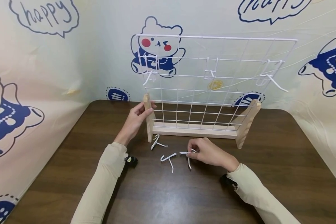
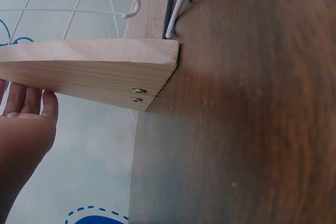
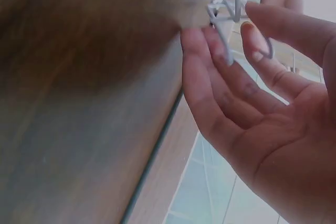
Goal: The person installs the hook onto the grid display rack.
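Observation:
A white wire grid rack (image 1: 210,102) stands on wooden supports. My left hand (image 1: 138,115) grips its left wooden side panel (image 1: 149,124), thumb at the front edge; in the left wrist view, fingers (image 2: 31,100) lie along the panel's outer face. My right hand (image 1: 207,152) pinches a white wire hook (image 1: 189,163) low over the table, in front of the rack's base. Left of that hook lie two more loose ones: a middle hook (image 1: 170,163) and a back hook (image 1: 158,143) near the panel's foot. In the right wrist view, the right fingers (image 3: 194,51) curl around the pinched hook's prongs.
Three white hooks hang from the grid's upper part: a left hook (image 1: 149,76), a centre hook (image 1: 212,73) and a right hook (image 1: 275,82). The right wooden side panel (image 1: 247,124) stands on the brown table (image 1: 162,199). A patterned cloth (image 1: 100,53) hangs behind and around.

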Tool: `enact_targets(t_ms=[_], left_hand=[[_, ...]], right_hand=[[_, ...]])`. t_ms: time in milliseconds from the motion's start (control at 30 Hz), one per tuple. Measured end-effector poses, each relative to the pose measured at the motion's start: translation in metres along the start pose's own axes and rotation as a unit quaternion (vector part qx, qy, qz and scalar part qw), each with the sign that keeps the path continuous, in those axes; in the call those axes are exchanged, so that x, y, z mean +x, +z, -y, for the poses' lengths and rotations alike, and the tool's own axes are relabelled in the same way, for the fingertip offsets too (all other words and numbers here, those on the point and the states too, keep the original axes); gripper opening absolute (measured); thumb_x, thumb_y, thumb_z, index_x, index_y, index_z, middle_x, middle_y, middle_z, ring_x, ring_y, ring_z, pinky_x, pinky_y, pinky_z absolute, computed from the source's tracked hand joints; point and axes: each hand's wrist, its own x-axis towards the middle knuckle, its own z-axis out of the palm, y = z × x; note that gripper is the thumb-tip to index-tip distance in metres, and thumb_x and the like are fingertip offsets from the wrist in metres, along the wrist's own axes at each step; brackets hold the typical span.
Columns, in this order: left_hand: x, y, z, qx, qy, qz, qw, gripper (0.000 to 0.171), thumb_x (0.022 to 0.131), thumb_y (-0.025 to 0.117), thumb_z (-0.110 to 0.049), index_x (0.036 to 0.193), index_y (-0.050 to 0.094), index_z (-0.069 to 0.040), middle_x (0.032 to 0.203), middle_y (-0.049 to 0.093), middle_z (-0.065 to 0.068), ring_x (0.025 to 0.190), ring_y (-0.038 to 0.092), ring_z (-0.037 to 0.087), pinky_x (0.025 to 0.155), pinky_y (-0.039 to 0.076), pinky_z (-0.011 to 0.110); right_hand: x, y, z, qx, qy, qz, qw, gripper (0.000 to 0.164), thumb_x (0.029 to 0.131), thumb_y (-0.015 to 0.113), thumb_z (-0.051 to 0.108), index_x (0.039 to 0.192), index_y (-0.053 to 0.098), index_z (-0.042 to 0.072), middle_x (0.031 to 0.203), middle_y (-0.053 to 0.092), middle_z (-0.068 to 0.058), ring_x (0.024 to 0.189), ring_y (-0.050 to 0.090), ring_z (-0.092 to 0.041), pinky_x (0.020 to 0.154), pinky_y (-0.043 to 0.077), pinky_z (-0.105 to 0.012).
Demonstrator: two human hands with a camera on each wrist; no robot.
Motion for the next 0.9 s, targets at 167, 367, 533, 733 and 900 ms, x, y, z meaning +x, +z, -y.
enact_targets(t_ms=[167,367,533,733,900], left_hand=[[-0.001,-0.001,0.002,-0.001,-0.001,-0.001,1.0,0.038,0.101,0.061,-0.023,0.136,0.056,-0.008,0.133,0.054,0.025,0.13,0.044,0.04,0.11,0.034,0.049],[0.0,0.0,0.001,0.001,0.0,0.0,1.0,0.036,0.1,0.061,-0.024,0.134,0.058,-0.011,0.133,0.056,0.022,0.129,0.044,0.039,0.109,0.035,0.048],[0.001,-0.001,0.003,0.0,0.0,-0.001,1.0,0.036,0.101,0.061,-0.023,0.134,0.058,-0.01,0.132,0.056,0.022,0.129,0.043,0.041,0.108,0.035,0.047],[0.0,-0.002,0.001,0.009,-0.003,0.001,1.0,0.034,0.101,0.06,-0.025,0.133,0.059,-0.013,0.134,0.052,0.027,0.125,0.049,0.03,0.11,0.033,0.051],[0.0,-0.001,0.0,0.015,-0.007,0.004,0.9999,0.035,0.101,0.06,-0.025,0.134,0.058,-0.013,0.134,0.053,0.025,0.126,0.049,0.027,0.111,0.032,0.052]], right_hand=[[0.0,-0.004,-0.002,0.014,0.005,0.006,1.0,0.017,0.088,0.077,0.016,0.081,0.061,0.016,0.066,0.054,0.009,0.058,0.05,-0.006,0.054,0.041,-0.023],[-0.001,-0.009,-0.002,0.018,-0.005,-0.003,1.0,0.012,0.086,0.077,0.01,0.086,0.066,0.014,0.072,0.061,0.01,0.065,0.055,-0.006,0.058,0.046,-0.024],[-0.002,-0.012,-0.002,0.005,-0.006,-0.003,1.0,0.013,0.085,0.075,0.004,0.082,0.067,0.013,0.07,0.057,0.009,0.063,0.053,-0.007,0.057,0.044,-0.024],[-0.003,-0.013,0.001,-0.007,-0.003,-0.003,1.0,0.014,0.083,0.07,-0.001,0.08,0.068,0.012,0.068,0.056,0.009,0.062,0.051,-0.006,0.057,0.044,-0.023],[-0.005,-0.018,-0.003,-0.006,-0.018,0.015,1.0,0.019,0.084,0.061,-0.008,0.09,0.071,0.007,0.077,0.065,0.002,0.067,0.056,-0.009,0.061,0.048,-0.025]])
